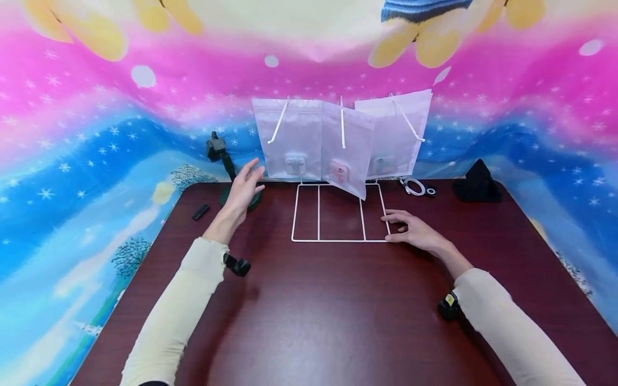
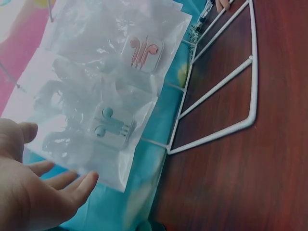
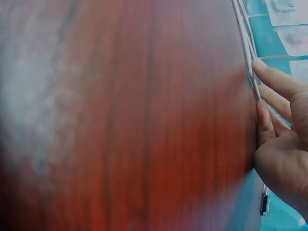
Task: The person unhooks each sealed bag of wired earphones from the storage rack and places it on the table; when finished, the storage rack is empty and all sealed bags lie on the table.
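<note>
A white wire display rack stands on the table, with three frosted zip bags hanging from its hooks. Each bag holds boxed earphones: the left bag a whitish set, the middle bag a pink one, and the right bag a pale one. My left hand is raised beside the left bag, palm turned toward it, fingers spread and holding nothing. Low at the rack's front right corner, my right hand grips the base wire, thumb at the corner and fingers over the side wire.
A black stand with a dark round base is behind my left hand, and a small black stick lies nearby. Behind the rack's right side are a coiled white cable and a black holder. A printed cloth surrounds the table.
</note>
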Tool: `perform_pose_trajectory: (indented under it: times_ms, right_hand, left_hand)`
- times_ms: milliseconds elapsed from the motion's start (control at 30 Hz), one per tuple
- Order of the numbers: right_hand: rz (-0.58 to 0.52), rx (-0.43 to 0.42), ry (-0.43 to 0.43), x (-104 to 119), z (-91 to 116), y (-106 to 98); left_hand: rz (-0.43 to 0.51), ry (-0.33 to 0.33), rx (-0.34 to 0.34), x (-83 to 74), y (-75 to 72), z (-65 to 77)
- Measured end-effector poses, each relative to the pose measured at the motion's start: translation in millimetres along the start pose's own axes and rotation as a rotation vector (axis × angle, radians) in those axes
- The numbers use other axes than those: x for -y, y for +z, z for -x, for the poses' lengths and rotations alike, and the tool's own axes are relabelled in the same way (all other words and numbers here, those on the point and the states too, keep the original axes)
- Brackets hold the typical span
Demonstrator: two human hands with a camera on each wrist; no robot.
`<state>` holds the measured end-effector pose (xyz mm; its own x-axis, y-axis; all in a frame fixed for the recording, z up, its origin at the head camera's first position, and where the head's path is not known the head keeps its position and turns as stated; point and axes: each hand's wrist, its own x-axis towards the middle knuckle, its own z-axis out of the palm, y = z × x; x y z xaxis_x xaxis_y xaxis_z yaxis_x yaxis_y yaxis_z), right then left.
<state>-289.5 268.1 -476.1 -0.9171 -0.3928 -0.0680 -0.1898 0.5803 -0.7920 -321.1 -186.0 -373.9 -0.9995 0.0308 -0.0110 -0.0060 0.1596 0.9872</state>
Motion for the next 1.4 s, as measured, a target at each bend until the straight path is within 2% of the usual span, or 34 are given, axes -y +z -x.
perform_pose_trajectory:
  times_ms: [367,567,700,867,1200,1400]
  right_hand:
    - [0.017,-0.010,0.005,3,1,4]
    - [0.012,-0.025,-0.010,4,1,6]
    - [0.019,-0.030,-0.009,4,-1,7]
    - [0.034,-0.033,0.006,4,0,6]
    - [0.015,-0.037,0.019,2,2,3]
    - [0.037,-0.045,0.027,-1,1,4]
  left_hand:
    - [-0.012,0.030,-0.218,-38.4,22.4,-36.0]
    - [0.045,0.125,-0.310,-61.1,24.4,-57.9]
    - [0.143,0.180,-0.351,-71.7,19.5,-67.0]
    - [0.244,0.202,-0.346,-79.4,13.9,-69.5]
    - [0.254,0.268,-0.377,-80.0,15.0,-71.4]
    - [0.221,0.279,-0.377,-78.6,17.0,-63.5]
